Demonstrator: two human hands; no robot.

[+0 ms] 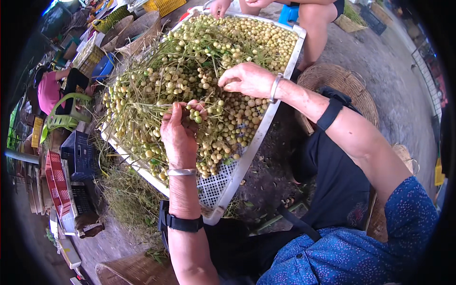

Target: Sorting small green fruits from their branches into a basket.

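Holds a sprig of green fruit (196,115) in the left hand (180,130), with thumb and fingers closed about it, above a white perforated tray (216,189). Has the right hand (251,80) over the heap of pale round fruit (240,114) in the tray, with fingers loosely bent; cannot tell of anything pinched there. Faces a co-worker's hand (220,7) at the far edge.

White plastic tray (237,175), raised rim, perforated base (214,186) showing at the near corner. Round fruits (270,34) heaped over most of it. Far right: pale yellow ones, loose, closely packed. Left and middle: a tangle of thin green stems (142,102), many fruits among them. Along the right rim: browner fruits (243,108), base showing through in places.
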